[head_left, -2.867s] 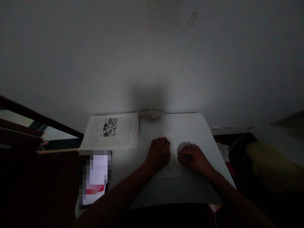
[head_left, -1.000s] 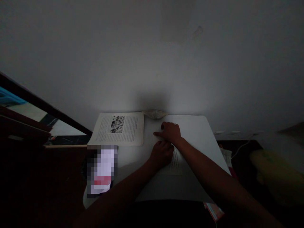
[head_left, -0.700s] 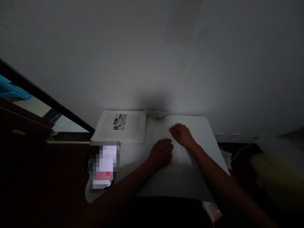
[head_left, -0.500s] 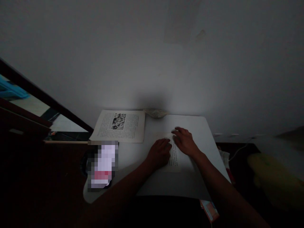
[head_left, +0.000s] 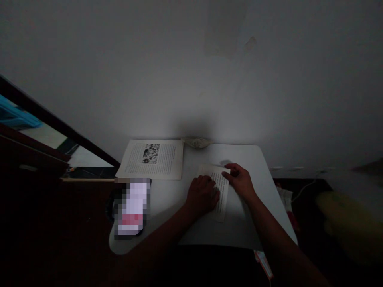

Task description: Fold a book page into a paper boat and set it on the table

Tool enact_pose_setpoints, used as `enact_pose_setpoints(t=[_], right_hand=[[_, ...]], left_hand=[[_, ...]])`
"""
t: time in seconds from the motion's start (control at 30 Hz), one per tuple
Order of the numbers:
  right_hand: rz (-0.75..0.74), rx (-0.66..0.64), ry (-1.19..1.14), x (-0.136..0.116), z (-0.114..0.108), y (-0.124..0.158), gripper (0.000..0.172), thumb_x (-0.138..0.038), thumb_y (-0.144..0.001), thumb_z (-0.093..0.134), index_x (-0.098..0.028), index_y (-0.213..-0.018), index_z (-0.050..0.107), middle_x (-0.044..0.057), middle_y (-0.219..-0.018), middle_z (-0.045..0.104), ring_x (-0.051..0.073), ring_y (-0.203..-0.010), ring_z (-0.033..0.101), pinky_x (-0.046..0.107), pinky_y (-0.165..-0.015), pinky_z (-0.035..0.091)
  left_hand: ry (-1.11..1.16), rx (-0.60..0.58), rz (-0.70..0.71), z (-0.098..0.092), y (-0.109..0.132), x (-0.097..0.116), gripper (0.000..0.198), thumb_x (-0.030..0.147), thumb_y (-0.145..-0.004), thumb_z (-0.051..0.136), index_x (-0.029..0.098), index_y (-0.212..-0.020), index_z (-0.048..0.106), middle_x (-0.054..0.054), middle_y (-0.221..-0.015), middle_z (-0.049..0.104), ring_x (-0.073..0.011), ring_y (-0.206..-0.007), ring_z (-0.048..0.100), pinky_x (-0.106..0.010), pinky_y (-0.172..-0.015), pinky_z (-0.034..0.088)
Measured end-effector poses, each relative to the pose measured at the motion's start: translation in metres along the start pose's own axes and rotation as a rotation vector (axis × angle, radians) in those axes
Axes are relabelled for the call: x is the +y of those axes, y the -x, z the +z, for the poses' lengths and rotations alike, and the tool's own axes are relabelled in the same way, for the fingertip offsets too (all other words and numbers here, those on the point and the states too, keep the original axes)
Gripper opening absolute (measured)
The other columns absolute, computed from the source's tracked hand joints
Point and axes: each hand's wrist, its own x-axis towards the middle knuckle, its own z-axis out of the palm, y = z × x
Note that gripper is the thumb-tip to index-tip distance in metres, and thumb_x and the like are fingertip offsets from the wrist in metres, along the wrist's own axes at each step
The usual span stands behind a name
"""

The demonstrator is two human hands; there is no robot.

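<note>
A narrow printed sheet of paper (head_left: 222,187) lies on the small white table, its right edge slightly raised. My right hand (head_left: 240,181) pinches its upper right edge between thumb and fingers. Across the left part of the sheet rests my left hand (head_left: 202,194), palm down with loosely bent fingers, covering some of the text. Left of both hands lies a larger stack of printed pages (head_left: 164,161) with a black-and-white picture on top. A small folded paper piece (head_left: 196,142) with print stands at the table's back edge, by the wall.
A phone (head_left: 136,203), blurred out, lies at the left side of the white table (head_left: 191,235). The grey wall (head_left: 191,79) borders the table's back. A white cable (head_left: 303,191) and a yellowish object (head_left: 344,223) are at the right, in dim light.
My right hand has closed on the sheet's upper right edge and lifted it a little; before, its fingers were spread beside it. My left hand stays on the paper.
</note>
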Motion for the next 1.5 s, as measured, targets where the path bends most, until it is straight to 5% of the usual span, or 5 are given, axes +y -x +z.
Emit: enact_pose_setpoints(t=[0.13, 0.4, 0.67, 0.9, 1.5], right_hand=[[0.108, 0.043, -0.206, -0.014, 0.005, 0.013, 0.037, -0.040, -0.069, 0.064, -0.020, -0.100, 0.055, -0.002, -0.069, 0.058, 0.014, -0.055, 0.056, 0.029, -0.050, 0.048], [0.196, 0.034, -0.777, -0.035, 0.001, 0.024, 0.030, -0.041, -0.076, 0.063, -0.024, -0.100, 0.058, 0.000, -0.074, 0.063, 0.014, -0.059, 0.059, 0.028, -0.054, 0.048], [0.116, -0.004, -0.602, -0.013, 0.002, 0.030, 0.037, -0.038, -0.073, 0.069, -0.025, -0.107, 0.061, 0.007, -0.107, 0.065, 0.021, -0.094, 0.062, 0.035, -0.079, 0.047], [0.146, -0.083, -0.509, -0.025, 0.003, 0.033, 0.020, -0.033, -0.070, 0.071, -0.020, -0.084, 0.067, 0.000, -0.069, 0.066, 0.012, -0.058, 0.055, 0.027, -0.055, 0.044], [0.205, -0.135, -0.613, -0.034, -0.007, 0.050, 0.047, -0.027, -0.064, 0.073, -0.029, -0.109, 0.060, 0.000, -0.085, 0.070, 0.017, -0.073, 0.064, 0.029, -0.065, 0.049]], left_hand=[[-0.017, -0.050, -0.138, -0.014, -0.001, 0.027, 0.055, 0.057, -0.067, 0.063, 0.014, -0.100, 0.053, -0.014, -0.104, 0.054, -0.0289, -0.094, 0.051, -0.044, -0.077, 0.047], [0.124, 0.025, -0.168, -0.038, -0.009, 0.021, 0.008, 0.017, -0.079, 0.050, 0.018, -0.087, 0.053, -0.007, -0.090, 0.059, -0.0194, -0.085, 0.056, -0.030, -0.066, 0.051], [0.862, 0.271, -0.465, -0.068, -0.009, -0.005, 0.012, 0.027, -0.080, 0.056, 0.017, -0.085, 0.059, -0.002, -0.080, 0.063, -0.0129, -0.071, 0.060, -0.021, -0.058, 0.049], [1.279, 0.250, -0.849, -0.052, -0.001, -0.032, 0.016, 0.028, -0.071, 0.062, 0.015, -0.078, 0.058, 0.001, -0.068, 0.060, -0.0116, -0.060, 0.058, -0.022, -0.055, 0.047], [0.989, 0.150, -0.434, -0.045, 0.027, -0.050, 0.023, 0.012, -0.071, 0.058, 0.019, -0.090, 0.067, -0.006, -0.107, 0.064, -0.0192, -0.096, 0.063, -0.038, -0.084, 0.053]])
